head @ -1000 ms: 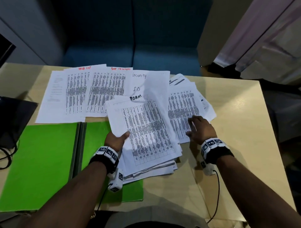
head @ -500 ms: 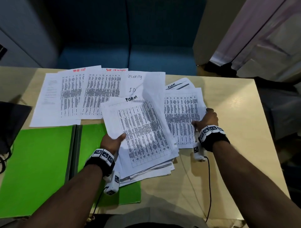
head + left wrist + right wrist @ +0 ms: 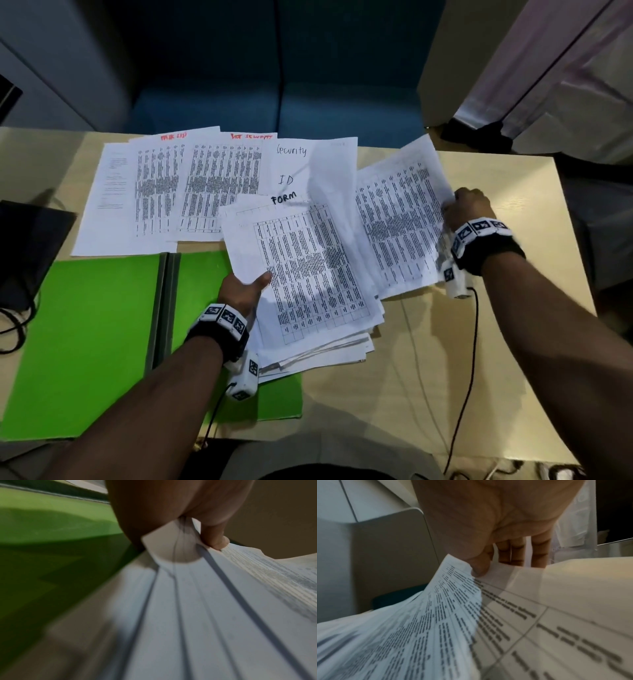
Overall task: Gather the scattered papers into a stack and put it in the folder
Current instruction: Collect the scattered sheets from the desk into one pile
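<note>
Left hand pinches the stack over the open green folder; right hand grips lifted sheets by the edge; best laid squarely on top, edges aligned; more papers lie beyond.

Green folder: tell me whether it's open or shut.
Open. The folder lies flat on the table, both green halves spread either side of its grey spine, with the paper stack overlapping its right half.

left hand pinching, right hand apparently curled, gripping
</note>
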The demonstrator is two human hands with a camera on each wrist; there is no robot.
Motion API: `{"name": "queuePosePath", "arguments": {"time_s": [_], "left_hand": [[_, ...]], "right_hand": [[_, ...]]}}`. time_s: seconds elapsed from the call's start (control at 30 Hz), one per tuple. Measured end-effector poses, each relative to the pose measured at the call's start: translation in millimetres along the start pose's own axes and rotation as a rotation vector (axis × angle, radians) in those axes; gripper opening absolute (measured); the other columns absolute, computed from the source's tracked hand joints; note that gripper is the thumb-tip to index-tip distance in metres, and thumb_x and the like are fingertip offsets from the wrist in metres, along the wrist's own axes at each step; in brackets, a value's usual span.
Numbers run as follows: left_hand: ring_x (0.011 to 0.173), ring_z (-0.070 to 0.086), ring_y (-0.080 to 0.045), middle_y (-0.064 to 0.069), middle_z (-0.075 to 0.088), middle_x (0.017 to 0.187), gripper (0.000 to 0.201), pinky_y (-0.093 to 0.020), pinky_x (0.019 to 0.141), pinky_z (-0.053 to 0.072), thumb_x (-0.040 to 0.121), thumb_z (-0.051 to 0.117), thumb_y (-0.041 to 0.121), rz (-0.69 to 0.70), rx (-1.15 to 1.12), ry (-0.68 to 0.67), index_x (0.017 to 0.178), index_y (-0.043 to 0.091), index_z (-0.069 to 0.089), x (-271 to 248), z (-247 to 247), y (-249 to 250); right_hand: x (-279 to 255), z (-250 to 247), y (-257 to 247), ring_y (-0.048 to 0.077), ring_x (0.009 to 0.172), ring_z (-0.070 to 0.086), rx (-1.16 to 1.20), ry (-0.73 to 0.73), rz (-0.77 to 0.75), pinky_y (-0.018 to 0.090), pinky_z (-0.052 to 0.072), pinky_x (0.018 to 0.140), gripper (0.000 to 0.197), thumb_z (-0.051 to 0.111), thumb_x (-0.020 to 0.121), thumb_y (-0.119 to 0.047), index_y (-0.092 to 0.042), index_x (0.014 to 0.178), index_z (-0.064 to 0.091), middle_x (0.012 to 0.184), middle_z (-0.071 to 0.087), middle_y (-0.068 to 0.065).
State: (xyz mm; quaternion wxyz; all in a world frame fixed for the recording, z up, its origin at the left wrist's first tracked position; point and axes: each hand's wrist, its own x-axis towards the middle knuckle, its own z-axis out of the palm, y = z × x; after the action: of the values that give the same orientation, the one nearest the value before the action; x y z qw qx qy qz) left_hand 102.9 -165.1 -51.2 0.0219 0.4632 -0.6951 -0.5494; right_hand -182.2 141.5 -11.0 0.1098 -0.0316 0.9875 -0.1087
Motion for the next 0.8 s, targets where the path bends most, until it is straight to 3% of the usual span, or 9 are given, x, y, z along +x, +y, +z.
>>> {"name": "queuePosePath", "arguments": {"time_s": [0.1, 0.2, 0.3, 0.37, 0.5, 0.6, 0.7, 0.8], "left_hand": [[0.118, 0.056, -0.029, -0.015, 0.06, 0.128, 0.056, -0.027, 0.09, 0.038, 0.078, 0.075, 0.022, -0.008, -0.012, 0.008, 0.127, 0.004, 0.056, -0.7, 0.0, 0.9], [0.118, 0.056, -0.029, -0.015, 0.06, 0.128, 0.055, -0.027, 0.09, 0.038, 0.078, 0.075, 0.021, 0.0, -0.016, 0.013, 0.127, 0.003, 0.056, -1.7, 0.6, 2.1], [0.116, 0.057, -0.03, -0.016, 0.061, 0.126, 0.054, -0.029, 0.088, 0.04, 0.078, 0.076, 0.02, -0.012, -0.017, 0.028, 0.125, 0.001, 0.057, -2.2, 0.6, 3.3], [0.116, 0.057, -0.029, -0.014, 0.061, 0.126, 0.055, -0.029, 0.09, 0.04, 0.078, 0.076, 0.021, -0.003, -0.031, 0.021, 0.126, 0.003, 0.057, -2.7, 0.5, 1.9], [0.118, 0.056, -0.025, -0.012, 0.06, 0.129, 0.054, -0.027, 0.092, 0.038, 0.08, 0.073, 0.017, 0.006, -0.045, 0.005, 0.129, 0.005, 0.055, -3.4, -0.1, 2.3], [0.108, 0.055, -0.017, -0.013, 0.06, 0.128, 0.052, -0.025, 0.09, 0.038, 0.081, 0.072, 0.014, -0.006, -0.064, -0.006, 0.128, 0.002, 0.055, -5.5, 0.8, 5.2], [0.106, 0.057, -0.019, -0.014, 0.062, 0.125, 0.05, -0.027, 0.089, 0.039, 0.081, 0.073, 0.015, -0.022, -0.083, -0.002, 0.126, 0.0, 0.057, -5.4, 0.7, 5.5], [0.112, 0.058, -0.025, -0.016, 0.06, 0.127, 0.053, -0.03, 0.091, 0.041, 0.08, 0.073, 0.016, -0.015, -0.056, -0.013, 0.127, -0.001, 0.055, -3.0, 0.1, 4.2]], "right_hand": [[5.7, 6.1, -8.3, 0.046, 0.111, 0.051, 0.112, -0.028, 0.084, 0.049, 0.046, 0.091, 0.047, 0.06, 0.088, -0.025, 0.006, 0.12, 0.048, 0.122, 0.051, 0.031], [0.7, 19.7, -18.8, 0.043, 0.122, 0.045, 0.243, -0.058, 0.169, 0.049, 0.041, 0.097, 0.082, 0.075, 0.078, -0.034, -0.001, 0.137, 0.029, 0.133, 0.044, 0.026], [-5.5, 26.0, -26.1, 0.043, 0.123, 0.045, 0.299, -0.131, 0.19, 0.048, 0.042, 0.096, 0.1, 0.081, 0.072, -0.029, -0.002, 0.143, 0.016, 0.139, 0.038, 0.026], [-10.2, 27.3, -24.8, 0.042, 0.119, 0.05, 0.231, -0.188, 0.206, 0.044, 0.046, 0.09, 0.094, 0.08, 0.074, -0.026, 0.002, 0.141, 0.02, 0.134, 0.045, 0.028], [-23.2, 31.2, -14.3, 0.036, 0.094, 0.061, 0.178, -0.171, 0.187, 0.033, 0.048, 0.072, 0.051, 0.074, 0.079, -0.027, 0.002, 0.115, 0.053, 0.111, 0.063, 0.022], [-32.0, 23.6, 0.3, 0.032, 0.076, 0.056, 0.252, -0.099, 0.167, 0.033, 0.046, 0.069, 0.031, 0.066, 0.083, -0.02, -0.003, 0.107, 0.059, 0.104, 0.065, 0.023], [-41.1, -1.3, 16.0, 0.038, 0.084, 0.06, 0.306, 0.009, 0.189, 0.04, 0.05, 0.073, 0.027, 0.058, 0.084, -0.016, -0.008, 0.11, 0.055, 0.106, 0.063, 0.025], [-48.9, -33.3, 31.4, 0.043, 0.095, 0.059, 0.37, 0.196, 0.223, 0.038, 0.044, 0.073, 0.028, 0.056, 0.086, -0.017, -0.007, 0.112, 0.055, 0.11, 0.062, 0.025]]}}
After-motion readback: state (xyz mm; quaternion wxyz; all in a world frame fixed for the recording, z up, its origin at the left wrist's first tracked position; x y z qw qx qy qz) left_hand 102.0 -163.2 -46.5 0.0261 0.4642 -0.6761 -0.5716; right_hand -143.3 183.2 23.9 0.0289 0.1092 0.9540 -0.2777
